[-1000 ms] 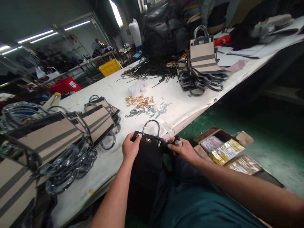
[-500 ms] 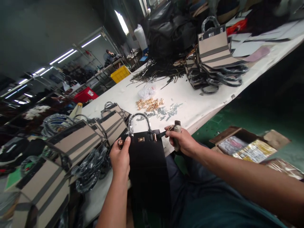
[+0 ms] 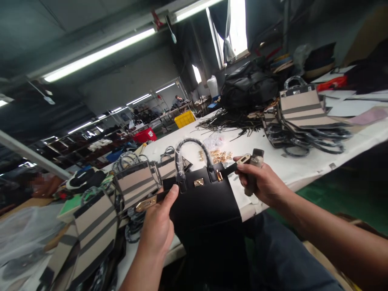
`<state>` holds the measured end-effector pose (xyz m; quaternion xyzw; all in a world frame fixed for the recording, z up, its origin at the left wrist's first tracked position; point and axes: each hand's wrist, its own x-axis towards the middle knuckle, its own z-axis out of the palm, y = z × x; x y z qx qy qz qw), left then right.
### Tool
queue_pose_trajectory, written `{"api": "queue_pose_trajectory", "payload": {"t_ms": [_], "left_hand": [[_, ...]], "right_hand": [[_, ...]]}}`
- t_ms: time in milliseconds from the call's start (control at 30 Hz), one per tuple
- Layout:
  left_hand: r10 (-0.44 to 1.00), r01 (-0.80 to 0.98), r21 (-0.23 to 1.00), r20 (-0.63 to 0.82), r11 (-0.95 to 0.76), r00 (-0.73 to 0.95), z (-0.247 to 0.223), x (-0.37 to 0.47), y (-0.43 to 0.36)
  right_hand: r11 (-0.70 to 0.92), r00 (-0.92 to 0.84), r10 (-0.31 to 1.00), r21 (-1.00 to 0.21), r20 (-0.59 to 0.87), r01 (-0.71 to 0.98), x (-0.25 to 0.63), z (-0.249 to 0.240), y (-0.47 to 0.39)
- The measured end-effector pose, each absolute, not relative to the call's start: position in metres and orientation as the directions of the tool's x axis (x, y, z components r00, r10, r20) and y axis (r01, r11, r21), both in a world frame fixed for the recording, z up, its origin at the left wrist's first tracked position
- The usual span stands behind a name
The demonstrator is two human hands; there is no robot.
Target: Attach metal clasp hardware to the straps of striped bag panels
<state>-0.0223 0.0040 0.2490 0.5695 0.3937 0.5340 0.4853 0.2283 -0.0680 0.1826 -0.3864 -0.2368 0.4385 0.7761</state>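
A black bag panel with a plastic-wrapped handle and a gold lock plate hangs upright before me. My left hand is closed on its upper left edge, thumb in front, with a black strap ending in a gold plate sticking out to the left. At the right, my right hand is closed round a tool with a dark head and pinches the right strap's gold-plated end. A gold fitting sits where that strap meets the panel.
Gold hardware pieces lie on the white table behind the bag. Beige striped panels are stacked at the left, more at the right. Black strips and a black sack are farther back, with a yellow crate beyond.
The view has tilted up and swung left. The bag and both hands appear farther right and nearer the camera. The left strap's gold plate now shows flat, pointing left. Both hands keep their hold.
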Motion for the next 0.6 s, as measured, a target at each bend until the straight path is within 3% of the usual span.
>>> {"api": "queue_pose_trajectory", "payload": {"t_ms": [167,333,467,533,600], "left_hand": [[0.961,-0.129,0.955,0.273,-0.266,0.036,0.268,-0.023,-0.017],[0.979,-0.365,0.912,0.202,-0.185,0.008,0.281,-0.015,-0.050],[0.954,-0.470,0.864,0.271,-0.183,0.127,0.270,-0.006,-0.083],[0.929,-0.482,0.860,0.303,-0.169,0.214,0.260,-0.001,-0.098],[0.903,-0.500,0.846,0.346,-0.183,0.255,0.252,0.004,-0.109]], "right_hand": [[0.330,0.605,0.795,-0.867,0.041,-0.374,0.199,0.206,-0.075],[0.492,0.536,0.765,-0.861,0.357,-0.129,0.143,0.218,-0.097],[0.678,0.331,0.649,-0.718,0.685,0.157,0.115,0.216,-0.104],[0.723,0.274,0.603,-0.659,0.749,0.207,0.110,0.215,-0.105],[0.712,0.310,0.608,-0.675,0.731,0.195,0.112,0.217,-0.107]]}}
